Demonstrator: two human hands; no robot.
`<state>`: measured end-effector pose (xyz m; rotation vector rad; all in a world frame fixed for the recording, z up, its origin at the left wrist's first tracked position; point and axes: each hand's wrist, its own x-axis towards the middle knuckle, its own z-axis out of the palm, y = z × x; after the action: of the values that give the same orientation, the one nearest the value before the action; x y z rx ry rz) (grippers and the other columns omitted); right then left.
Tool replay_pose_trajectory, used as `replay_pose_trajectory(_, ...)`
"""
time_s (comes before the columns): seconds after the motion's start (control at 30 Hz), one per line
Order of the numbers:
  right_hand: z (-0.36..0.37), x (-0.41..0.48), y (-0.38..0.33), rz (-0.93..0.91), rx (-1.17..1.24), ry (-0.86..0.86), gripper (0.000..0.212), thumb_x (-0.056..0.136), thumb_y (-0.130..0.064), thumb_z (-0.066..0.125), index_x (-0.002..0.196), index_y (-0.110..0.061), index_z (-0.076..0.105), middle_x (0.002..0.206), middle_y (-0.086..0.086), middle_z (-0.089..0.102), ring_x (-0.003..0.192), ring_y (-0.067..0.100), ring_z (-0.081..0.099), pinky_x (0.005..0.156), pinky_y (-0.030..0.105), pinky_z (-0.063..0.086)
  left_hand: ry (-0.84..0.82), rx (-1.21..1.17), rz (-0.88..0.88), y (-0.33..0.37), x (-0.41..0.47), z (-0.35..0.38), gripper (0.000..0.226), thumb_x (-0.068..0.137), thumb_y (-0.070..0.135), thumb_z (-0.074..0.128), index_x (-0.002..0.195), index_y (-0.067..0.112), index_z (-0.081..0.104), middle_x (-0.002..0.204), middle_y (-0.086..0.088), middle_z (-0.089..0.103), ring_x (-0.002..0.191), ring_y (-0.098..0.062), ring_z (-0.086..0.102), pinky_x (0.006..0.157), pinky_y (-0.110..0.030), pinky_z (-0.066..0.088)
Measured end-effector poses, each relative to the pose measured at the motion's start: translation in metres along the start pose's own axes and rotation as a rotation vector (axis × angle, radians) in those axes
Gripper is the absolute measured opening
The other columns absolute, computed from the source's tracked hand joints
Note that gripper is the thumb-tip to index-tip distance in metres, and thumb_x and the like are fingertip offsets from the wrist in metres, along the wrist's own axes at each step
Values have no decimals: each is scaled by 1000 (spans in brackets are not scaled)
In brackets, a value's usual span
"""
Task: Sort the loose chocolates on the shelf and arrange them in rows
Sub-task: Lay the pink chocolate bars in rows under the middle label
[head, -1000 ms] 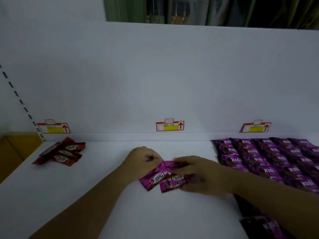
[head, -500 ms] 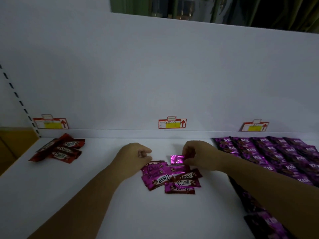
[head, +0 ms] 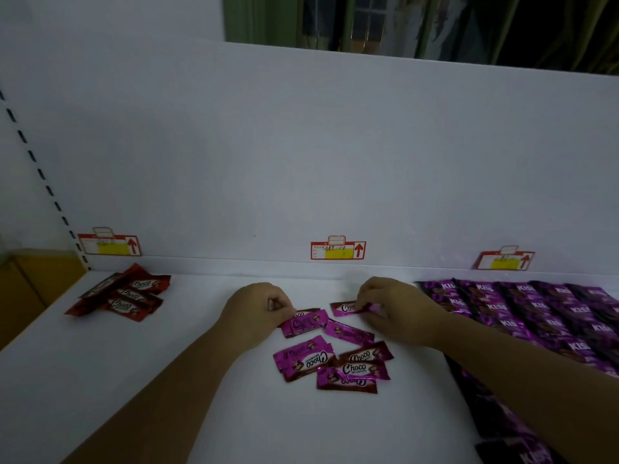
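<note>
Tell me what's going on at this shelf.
A person is sorting pink Choco chocolates on a white shelf. The left hand pinches one pink wrapper at the pile's edge; the right hand pinches a second wrapper further back. Others lie loose in front. Red Choco bars sit heaped left, purple Kiss packs in rows right.

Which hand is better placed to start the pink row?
Right, probably. The right hand pinches a lone pink bar nearest the back; the left hand grips overlapping bars.
</note>
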<state>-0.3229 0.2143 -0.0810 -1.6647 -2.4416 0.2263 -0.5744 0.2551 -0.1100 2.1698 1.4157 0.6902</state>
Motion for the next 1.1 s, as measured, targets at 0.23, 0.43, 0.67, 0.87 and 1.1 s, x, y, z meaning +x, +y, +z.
replay_pose_trajectory(0.23,3,-2,4,75,101,35,27,91,-28,58,118,-25,59,113,-10,58,100,5,51,91,20,42,147,8,-89,3,2,4,16,80,28,70,82,27,54,73,11,51,65,-5,45,56,-16,32)
replay_pose_trajectory(0.43,3,4,12,107,110,30,16,87,-31,62,100,-23,63,102,-7,60,93,9,55,87,26,47,222,66,-76,11,0,4,20,79,33,70,93,21,64,72,11,44,67,-7,44,57,-19,32)
replay_pose_trajectory(0.67,5,10,18,35,7,59,18,90,-34,57,100,-25,70,105,-8,59,94,6,52,87,24,46,43,62,-89,14,-3,-6,23,75,36,74,94,24,68,76,8,59,68,-5,52,60,-16,37)
replay_pose_trajectory(0.87,8,10,22,-71,-114,110,27,94,-33,49,113,-26,67,112,-8,57,99,6,51,82,20,44,-49,239,167,16,-18,2,45,91,52,38,106,23,68,107,6,56,96,-5,45,81,-20,37)
replay_pose_trajectory(1.1,7,10,22,-72,-186,77,35,96,-34,42,121,-21,62,120,-3,53,107,12,49,84,29,48,-198,374,157,37,-4,12,50,98,45,22,130,18,50,137,2,40,125,-13,33,105,-29,31)
